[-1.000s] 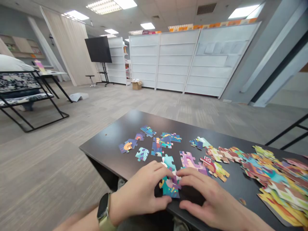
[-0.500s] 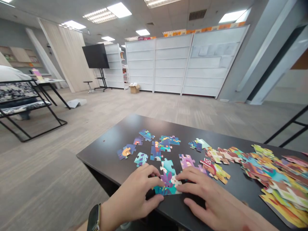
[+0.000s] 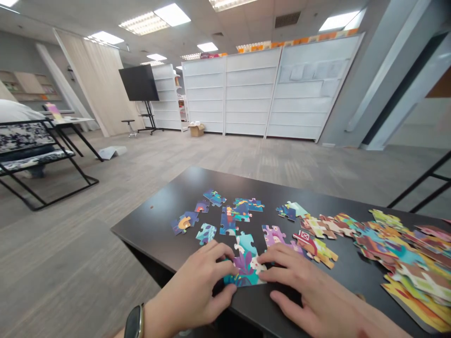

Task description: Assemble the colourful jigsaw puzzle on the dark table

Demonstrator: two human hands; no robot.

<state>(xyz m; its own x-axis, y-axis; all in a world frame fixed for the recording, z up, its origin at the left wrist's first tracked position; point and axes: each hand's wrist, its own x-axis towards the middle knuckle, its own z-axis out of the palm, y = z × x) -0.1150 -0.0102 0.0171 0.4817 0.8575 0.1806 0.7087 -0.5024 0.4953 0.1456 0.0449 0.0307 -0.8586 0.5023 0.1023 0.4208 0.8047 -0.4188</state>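
Observation:
Near the table's front edge lies a joined section of jigsaw puzzle pieces [image 3: 245, 264], teal with a purple plant and a white rabbit. My left hand [image 3: 202, 277] has curled fingers at its left edge, thumb by the lower left corner. From the other side, my right hand [image 3: 299, 281] rests its stretched index and middle fingers on the right edge, thumb apart on the table. A loose teal puzzle piece [image 3: 206, 233] lies beyond my left fingers. Purple puzzle pieces [image 3: 274, 234] lie just past my right fingers, partly covered by them.
The dark table [image 3: 148, 220] also bears joined blue pieces [image 3: 234, 217], an orange-and-blue pair [image 3: 185, 222], a red barn piece [image 3: 306, 241] and a heap of mixed pieces [image 3: 405, 253] at right. A person sits in a chair [image 3: 31, 136] at far left.
My left thumb and fingers have shifted very slightly left, showing a bit more of the joined section. The right hand and the puzzle pieces look nearly unchanged.

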